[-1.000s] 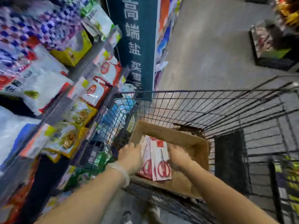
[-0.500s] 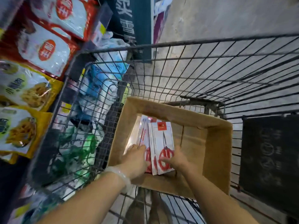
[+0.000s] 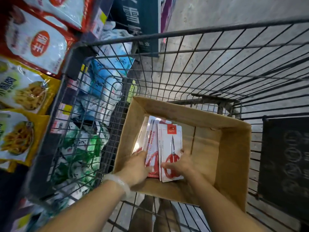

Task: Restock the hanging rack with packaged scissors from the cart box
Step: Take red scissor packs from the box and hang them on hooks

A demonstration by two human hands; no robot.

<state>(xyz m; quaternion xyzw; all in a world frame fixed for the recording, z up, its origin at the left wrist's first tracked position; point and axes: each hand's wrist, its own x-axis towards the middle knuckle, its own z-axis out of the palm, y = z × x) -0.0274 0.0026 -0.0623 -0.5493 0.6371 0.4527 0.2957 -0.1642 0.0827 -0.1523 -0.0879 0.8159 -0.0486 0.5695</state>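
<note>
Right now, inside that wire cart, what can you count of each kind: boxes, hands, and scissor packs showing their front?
Open brown cardboard box: 1
Bare hands: 2, left hand and right hand
White carded packs of red-handled scissors showing their front: 1; the others stand edge-on, uncountable
Total: 4

Light: I see dim, flat store lighting.
Glare: shelf packets [image 3: 40, 46] at 10 o'clock.
Blur: edges smeared, wide-angle bending there.

2 hands [image 3: 138, 166], 1 box [image 3: 234, 148], 1 cart [image 3: 217, 30], approx 4 scissor packs [image 3: 168, 139]
</note>
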